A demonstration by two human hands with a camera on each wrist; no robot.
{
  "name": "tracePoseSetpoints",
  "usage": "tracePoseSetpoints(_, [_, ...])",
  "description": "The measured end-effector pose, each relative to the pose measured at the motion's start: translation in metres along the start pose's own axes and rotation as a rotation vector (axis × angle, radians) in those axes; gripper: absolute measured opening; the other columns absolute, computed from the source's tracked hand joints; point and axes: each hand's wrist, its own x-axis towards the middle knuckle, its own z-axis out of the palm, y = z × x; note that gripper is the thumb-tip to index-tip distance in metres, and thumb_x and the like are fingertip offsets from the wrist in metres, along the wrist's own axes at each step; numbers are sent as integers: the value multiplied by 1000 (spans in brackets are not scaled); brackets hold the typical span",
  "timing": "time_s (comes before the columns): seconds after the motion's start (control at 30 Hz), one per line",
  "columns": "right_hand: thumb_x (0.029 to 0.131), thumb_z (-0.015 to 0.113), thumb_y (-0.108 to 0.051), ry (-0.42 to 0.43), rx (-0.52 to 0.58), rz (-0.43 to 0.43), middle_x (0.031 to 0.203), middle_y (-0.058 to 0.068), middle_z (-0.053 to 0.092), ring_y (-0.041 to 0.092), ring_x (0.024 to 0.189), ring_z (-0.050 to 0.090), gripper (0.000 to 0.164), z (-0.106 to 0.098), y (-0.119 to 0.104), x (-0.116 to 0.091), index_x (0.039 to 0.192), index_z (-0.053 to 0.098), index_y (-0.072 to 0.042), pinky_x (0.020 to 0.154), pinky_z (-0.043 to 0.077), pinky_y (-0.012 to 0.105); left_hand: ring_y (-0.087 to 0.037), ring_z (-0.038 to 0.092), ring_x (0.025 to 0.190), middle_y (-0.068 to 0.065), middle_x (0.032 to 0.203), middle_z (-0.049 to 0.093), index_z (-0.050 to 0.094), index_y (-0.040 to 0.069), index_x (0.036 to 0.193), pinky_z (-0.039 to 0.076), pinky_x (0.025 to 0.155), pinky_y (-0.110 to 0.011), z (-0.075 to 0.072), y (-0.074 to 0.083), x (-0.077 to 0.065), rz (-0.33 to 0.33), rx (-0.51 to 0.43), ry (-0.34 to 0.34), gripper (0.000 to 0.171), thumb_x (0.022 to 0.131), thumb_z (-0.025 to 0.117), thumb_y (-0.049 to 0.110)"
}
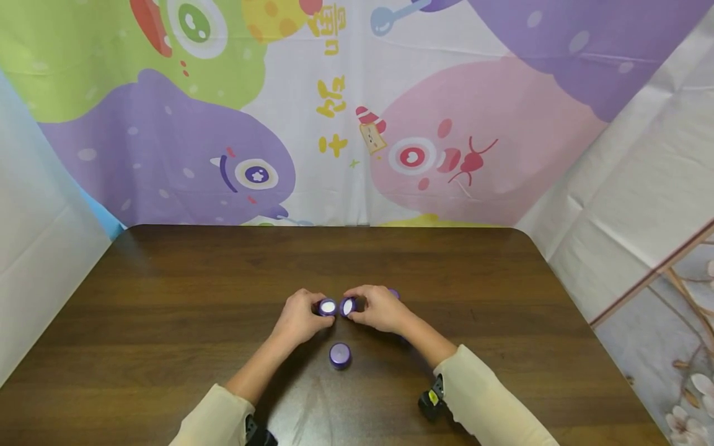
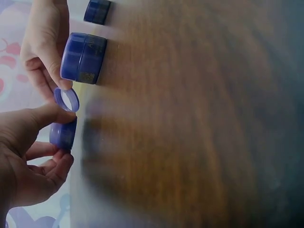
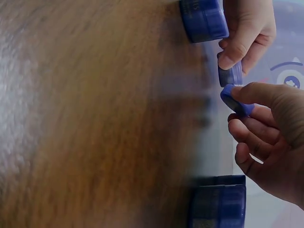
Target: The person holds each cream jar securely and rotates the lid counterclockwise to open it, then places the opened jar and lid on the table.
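Note:
In the head view my left hand [image 1: 304, 317] grips a small purple jar [image 1: 327, 307] whose white top faces up. Right beside it, my right hand [image 1: 379, 308] pinches a purple lid [image 1: 348, 306] by its rim, tilted so the white inside shows. The left wrist view shows the lid [image 2: 66, 99] close to the jar [image 2: 62, 134]; whether they touch I cannot tell. Nearer to me a capped purple jar [image 1: 339, 356] stands upright on the table. Another purple jar [image 1: 394, 293] is mostly hidden behind my right hand, and appears lower in the right wrist view [image 3: 218, 206].
The dark wooden table [image 1: 167, 347] has rounded far corners. A cartoon-printed cloth [image 1: 357, 186] hangs just behind its far edge. Pale sheets [image 1: 50, 217] hang along the left side, and a white cloth [image 1: 608, 186] with a flower-printed panel [image 1: 680, 347] along the right.

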Motion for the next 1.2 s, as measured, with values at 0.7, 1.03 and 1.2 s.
tracePoseSetpoints(0.7, [79, 75, -22, -20, -194, -18, 100, 6, 59, 16, 91, 57, 42, 3, -7, 3, 115, 63, -4, 80, 49, 30, -23, 54, 90, -11, 94, 64, 69, 1, 104, 47, 81, -40, -4, -1, 4, -5, 13, -60, 40, 68, 80, 15])
tracePoseSetpoints(1.03, [81, 70, -14, 82, -154, -37, 105, 10, 61, 22, 94, 61, 36, -27, -1, -11, 115, 62, -5, 79, 52, 33, -26, 54, 96, -17, 110, 57, 55, -2, 126, 48, 81, -38, -10, 26, 11, 37, 28, -37, 63, 74, 78, 25])
tracePoseSetpoints(1.2, [82, 65, -8, 133, -106, -13, 104, 13, 61, 22, 87, 60, 34, -42, 16, -22, 116, 62, -4, 73, 51, 31, -27, 56, 94, -17, 105, 59, 58, -2, 123, 49, 80, -38, 1, 41, 16, 136, 4, -12, 56, 76, 77, 22])
